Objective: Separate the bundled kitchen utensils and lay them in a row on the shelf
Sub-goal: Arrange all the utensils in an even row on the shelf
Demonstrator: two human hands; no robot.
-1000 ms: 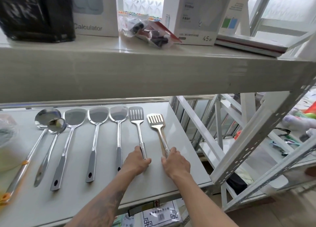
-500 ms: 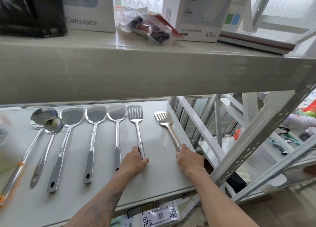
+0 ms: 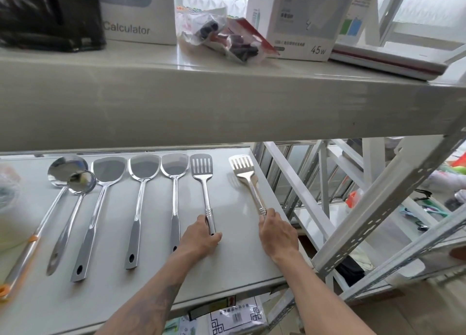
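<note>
Several steel utensils lie side by side on the lower shelf, heads pointing away from me. From the left: a big ladle with an orange-tipped handle, a small ladle, three solid turners, then two slotted turners. My left hand grips the handle end of the inner slotted turner. My right hand holds the handle of the outer slotted turner, which lies at the far right, near the shelf's edge.
The upper shelf overhangs the row and carries a black bag, a calculator box, plastic packets and a 45W box. White rack posts stand right of my right hand. A pale bag sits at far left.
My right hand has slid the outer slotted turner to the right, widening its gap from the inner one. My left hand has stayed on its handle.
</note>
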